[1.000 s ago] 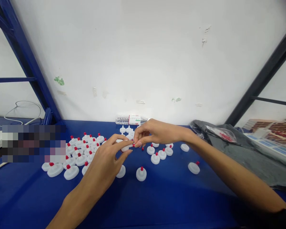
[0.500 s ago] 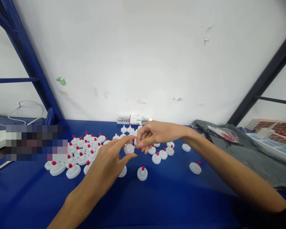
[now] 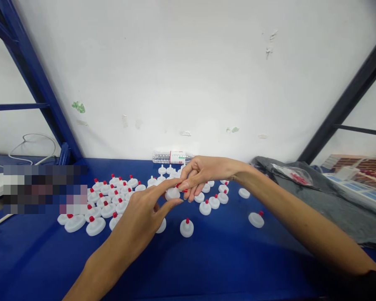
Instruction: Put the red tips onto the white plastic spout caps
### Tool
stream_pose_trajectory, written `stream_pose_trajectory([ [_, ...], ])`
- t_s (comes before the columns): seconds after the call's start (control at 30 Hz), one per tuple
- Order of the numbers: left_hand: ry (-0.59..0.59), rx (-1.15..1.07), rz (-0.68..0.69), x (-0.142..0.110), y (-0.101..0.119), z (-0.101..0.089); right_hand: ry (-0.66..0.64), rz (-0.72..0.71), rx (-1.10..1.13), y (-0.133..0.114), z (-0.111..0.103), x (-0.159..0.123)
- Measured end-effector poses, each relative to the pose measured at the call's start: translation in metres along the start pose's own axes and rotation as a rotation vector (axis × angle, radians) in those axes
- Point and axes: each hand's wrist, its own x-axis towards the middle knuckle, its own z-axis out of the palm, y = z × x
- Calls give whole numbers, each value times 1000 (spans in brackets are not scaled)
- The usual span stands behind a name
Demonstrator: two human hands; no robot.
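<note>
Between the thumb and fingers of my left hand (image 3: 147, 205) is a white round nozzle cap (image 3: 172, 194), tilted above the table. My right hand (image 3: 202, 174) pinches a small red tip cap (image 3: 177, 186) at the spout of that nozzle cap. More red shows under the right fingers, partly hidden. A nozzle cap with a red tip (image 3: 186, 228) stands alone just in front of the hands. Several others like it (image 3: 214, 202) sit to the right. Bare-spouted white nozzle caps (image 3: 162, 169) stand behind the hands.
A large group of red-tipped caps (image 3: 107, 209) covers the left of the blue table (image 3: 207, 267). Against the wall lies a clear bottle (image 3: 171, 157). A grey plastic bag (image 3: 319, 209) with a small bag of red pieces (image 3: 297, 177) is on the right.
The held nozzle cap has turned, and its spout now points more upward with the red tip cap on it. My right fingers have shifted slightly and extended more.
</note>
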Motion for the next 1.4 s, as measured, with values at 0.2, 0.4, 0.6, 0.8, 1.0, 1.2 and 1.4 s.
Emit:
stream_pose_trajectory([
  [0.2, 0, 26, -84, 1, -4, -1, 71, 1, -40, -1, -11, -6],
  [0.4, -112, 85, -107, 0, -7, 3, 353, -72, -458, 16, -16, 4],
  [0.6, -141, 49, -46, 2, -6, 6, 553, -60, -775, 33, -4, 22],
  [0.8, -172, 17, -60, 0, -10, 11, 542, -62, -869, 29, 1, 22],
  [1.0, -200, 9, -38, -1, -11, 13, 539, -47, -912, 30, 5, 24],
  [1.2, -216, 54, -27, -2, -12, 13, 544, -41, -940, 33, 5, 27],
  [1.4, -268, 111, -29, -1, -10, 14, 536, -43, -981, 46, 3, 35],
])
